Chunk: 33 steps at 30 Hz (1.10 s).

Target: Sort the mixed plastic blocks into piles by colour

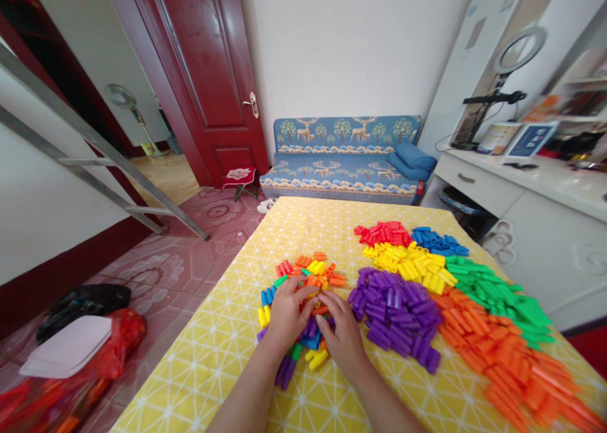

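Left hand (288, 311) and right hand (344, 333) fingers narrowed, grip unclear, apparently sorting multicoloured plastic tubes (311, 342); next needs isolating one.

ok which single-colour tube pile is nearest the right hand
The purple tube pile, just beyond the right hand's outer side; the yellow pile, red pile, blue pile, green pile and orange pile lie farther away.

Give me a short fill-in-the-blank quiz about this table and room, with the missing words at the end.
1. The mixed-colour pile under the left hand lies to the ____ of the green pile.
2. The single-colour pile nearest the right hand is ____.
3. The corner pile, stretching towards the lower right of the picture, is ____.
4. The tablecloth has white lines on ____.

Missing words: left; purple; orange; yellow.
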{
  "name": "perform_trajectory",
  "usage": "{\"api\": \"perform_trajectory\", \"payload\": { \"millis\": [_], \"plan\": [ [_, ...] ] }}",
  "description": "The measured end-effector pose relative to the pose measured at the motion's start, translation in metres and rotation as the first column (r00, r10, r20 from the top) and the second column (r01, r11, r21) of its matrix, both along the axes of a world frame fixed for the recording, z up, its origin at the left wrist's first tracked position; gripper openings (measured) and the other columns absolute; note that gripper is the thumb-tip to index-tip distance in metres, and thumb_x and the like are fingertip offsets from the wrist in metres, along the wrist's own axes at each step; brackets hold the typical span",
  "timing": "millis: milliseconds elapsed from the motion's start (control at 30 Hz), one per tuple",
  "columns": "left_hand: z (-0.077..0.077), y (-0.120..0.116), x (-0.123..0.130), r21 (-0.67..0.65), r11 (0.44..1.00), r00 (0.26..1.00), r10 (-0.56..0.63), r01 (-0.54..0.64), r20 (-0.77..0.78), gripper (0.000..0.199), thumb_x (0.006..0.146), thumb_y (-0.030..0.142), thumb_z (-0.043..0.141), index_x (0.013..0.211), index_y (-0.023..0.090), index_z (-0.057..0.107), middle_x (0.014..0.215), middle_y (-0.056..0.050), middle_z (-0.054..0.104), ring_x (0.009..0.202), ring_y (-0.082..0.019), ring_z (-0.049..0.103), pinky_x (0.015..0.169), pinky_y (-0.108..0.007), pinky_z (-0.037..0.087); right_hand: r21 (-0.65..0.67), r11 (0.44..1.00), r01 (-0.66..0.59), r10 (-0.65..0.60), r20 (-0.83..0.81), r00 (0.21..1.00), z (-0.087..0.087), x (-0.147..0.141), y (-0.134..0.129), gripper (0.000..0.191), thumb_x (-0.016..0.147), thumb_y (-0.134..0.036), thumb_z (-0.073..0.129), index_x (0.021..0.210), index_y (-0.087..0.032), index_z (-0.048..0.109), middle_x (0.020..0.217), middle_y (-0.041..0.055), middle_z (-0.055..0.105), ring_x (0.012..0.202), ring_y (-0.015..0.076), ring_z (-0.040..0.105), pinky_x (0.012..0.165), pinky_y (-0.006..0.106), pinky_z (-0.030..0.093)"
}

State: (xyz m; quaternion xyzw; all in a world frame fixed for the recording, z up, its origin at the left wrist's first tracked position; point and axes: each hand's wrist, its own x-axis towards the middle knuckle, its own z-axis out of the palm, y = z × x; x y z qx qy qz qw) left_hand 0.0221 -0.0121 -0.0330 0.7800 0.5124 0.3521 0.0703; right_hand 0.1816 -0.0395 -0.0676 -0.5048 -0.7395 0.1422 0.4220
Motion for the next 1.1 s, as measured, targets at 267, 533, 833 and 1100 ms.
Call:
{"api": "perform_trajectory", "payload": {
  "millis": [267, 533, 833, 1100],
  "plan": [
    [-0.0056, 0.0010, -0.0006, 0.045, 0.999, 0.999, 0.025, -0.027, 0.032, 0.029, 0.087, 0.027, 0.057, 0.115, 0.024, 0.066, 0.117, -0.011, 0.062, 0.107, -0.025, 0.059, 0.092, -0.045, 0.048, -0.023, 1.000, -0.005, 0.005, -0.004, 1.000, 0.0003, -0.0003, -0.0001, 0.036, 0.089, -0.026, 0.051, 0.125, -0.024, 0.056, 0.129, 0.0081, 0.055, 0.122, 0.0226, 0.050, 0.103, 0.042, 0.043],
    [-0.0049, 0.0002, 0.0002, 0.043, 0.998, 0.993, 0.031, -0.036, 0.113, 0.025, 0.087, 0.023, 0.057, 0.111, 0.023, 0.065, 0.113, -0.009, 0.065, 0.106, -0.023, 0.060, 0.094, -0.043, 0.048, -0.041, 0.999, -0.008, 0.008, -0.006, 1.000, 0.0000, -0.0005, 0.0000, 0.035, 0.090, -0.028, 0.050, 0.124, -0.023, 0.056, 0.129, 0.0079, 0.055, 0.122, 0.0222, 0.050, 0.104, 0.041, 0.042],
    [-0.0040, 0.0011, -0.0012, 0.017, 1.000, 0.981, 0.019, -0.022, 0.192, 0.013, 0.084, 0.020, 0.060, 0.094, 0.021, 0.068, 0.106, -0.006, 0.067, 0.101, -0.021, 0.060, 0.093, -0.040, 0.048, -0.051, 0.998, -0.021, 0.021, -0.016, 1.000, 0.0017, -0.0005, -0.0001, 0.034, 0.090, -0.027, 0.050, 0.124, -0.023, 0.057, 0.128, 0.0081, 0.055, 0.121, 0.0218, 0.050, 0.103, 0.041, 0.042],
    [-0.0015, 0.0007, 0.0002, 0.004, 1.000, 0.972, 0.004, -0.005, 0.235, 0.012, 0.082, 0.016, 0.059, 0.086, 0.022, 0.069, 0.102, -0.005, 0.067, 0.098, -0.020, 0.061, 0.091, -0.039, 0.049, -0.051, 0.999, -0.001, 0.000, -0.013, 1.000, 0.0005, -0.0001, 0.0001, 0.034, 0.089, -0.028, 0.051, 0.122, -0.024, 0.058, 0.127, 0.0082, 0.056, 0.120, 0.0230, 0.051, 0.102, 0.042, 0.044]
  ]
}}
